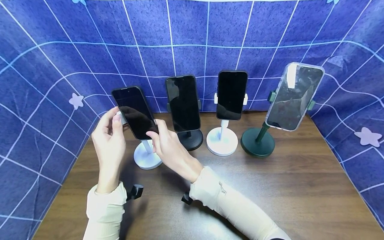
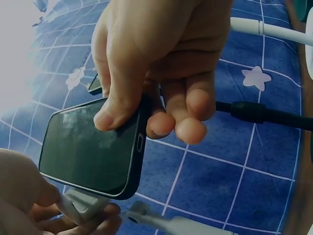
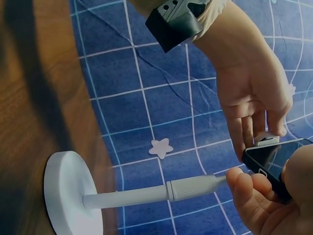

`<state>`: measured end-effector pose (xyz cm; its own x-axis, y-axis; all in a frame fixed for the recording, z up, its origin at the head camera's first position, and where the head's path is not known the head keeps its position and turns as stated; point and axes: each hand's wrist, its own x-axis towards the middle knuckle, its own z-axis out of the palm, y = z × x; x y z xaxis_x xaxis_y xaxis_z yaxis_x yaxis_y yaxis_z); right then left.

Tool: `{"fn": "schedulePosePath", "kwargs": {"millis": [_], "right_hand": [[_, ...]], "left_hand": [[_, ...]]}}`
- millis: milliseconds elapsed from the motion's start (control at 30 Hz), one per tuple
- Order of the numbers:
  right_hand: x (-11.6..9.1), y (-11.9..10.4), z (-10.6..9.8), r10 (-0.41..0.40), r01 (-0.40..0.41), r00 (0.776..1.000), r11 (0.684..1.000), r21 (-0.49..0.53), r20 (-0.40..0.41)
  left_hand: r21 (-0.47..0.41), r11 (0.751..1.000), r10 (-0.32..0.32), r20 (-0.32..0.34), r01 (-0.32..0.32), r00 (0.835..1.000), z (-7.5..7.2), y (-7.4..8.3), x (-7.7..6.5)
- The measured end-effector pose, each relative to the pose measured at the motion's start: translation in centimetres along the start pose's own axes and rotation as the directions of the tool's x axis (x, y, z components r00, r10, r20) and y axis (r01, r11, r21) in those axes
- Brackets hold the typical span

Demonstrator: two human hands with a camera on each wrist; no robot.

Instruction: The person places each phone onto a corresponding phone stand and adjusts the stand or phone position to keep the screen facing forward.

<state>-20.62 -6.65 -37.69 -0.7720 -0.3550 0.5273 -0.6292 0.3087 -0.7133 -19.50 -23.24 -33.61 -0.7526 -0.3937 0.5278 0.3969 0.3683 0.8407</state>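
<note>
A black phone (image 1: 135, 111) leans at the clamp of the leftmost white phone stand (image 1: 147, 160). My right hand (image 1: 172, 145) grips its lower right corner, thumb on the screen and fingers behind. At the phone's left edge my left hand (image 1: 109, 133) pinches the white clamp (image 1: 121, 117) between thumb and fingers. In the left wrist view that clamp (image 2: 83, 203) shows against the phone's long edge. The right wrist view shows the stand's white post (image 3: 142, 196) rising to the right hand's fingertips; the joint behind the phone is hidden.
To the right stand three more holders with phones: a black stand (image 1: 192, 140), a white stand (image 1: 222, 146) and a dark green stand (image 1: 258, 143) with a phone in a clear case (image 1: 295, 96). A blue grid-patterned cloth (image 1: 192, 30) hangs behind the wooden table (image 1: 285, 186).
</note>
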Motion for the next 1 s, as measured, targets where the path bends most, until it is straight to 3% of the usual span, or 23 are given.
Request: {"fn": "schedulePosePath", "kwargs": {"millis": [133,300,533,600,800,1000], "right_hand": [[0.2,0.1,0.2,0.015,-0.015,1.000,1.000,0.024,0.001],[0.3,0.1,0.5,0.039,-0.040,0.999,0.998,0.038,0.030],[0.8,0.1,0.9,0.024,-0.025,0.999,0.999,0.033,0.034],[1.0,0.1,1.2,0.028,-0.030,0.999,0.999,0.035,0.044],[1.3,0.3,1.7,0.060,-0.062,0.997,0.997,0.038,0.056],[1.3,0.2,1.7,0.023,-0.024,0.999,1.000,0.018,0.041]], "left_hand": [[-0.053,0.998,-0.012,0.017,0.013,1.000,0.2,-0.1,0.2],[-0.126,0.992,0.020,0.041,-0.015,0.999,0.1,-0.5,0.4],[-0.211,0.978,0.022,0.083,-0.004,0.996,-0.2,-0.4,0.7],[-0.173,0.985,0.011,0.088,0.005,0.996,-0.2,-0.3,0.7],[0.053,0.998,-0.020,0.086,0.016,0.996,-0.3,-0.2,1.0],[0.025,0.997,-0.074,0.050,0.073,0.996,-0.7,-0.4,1.4]]}}
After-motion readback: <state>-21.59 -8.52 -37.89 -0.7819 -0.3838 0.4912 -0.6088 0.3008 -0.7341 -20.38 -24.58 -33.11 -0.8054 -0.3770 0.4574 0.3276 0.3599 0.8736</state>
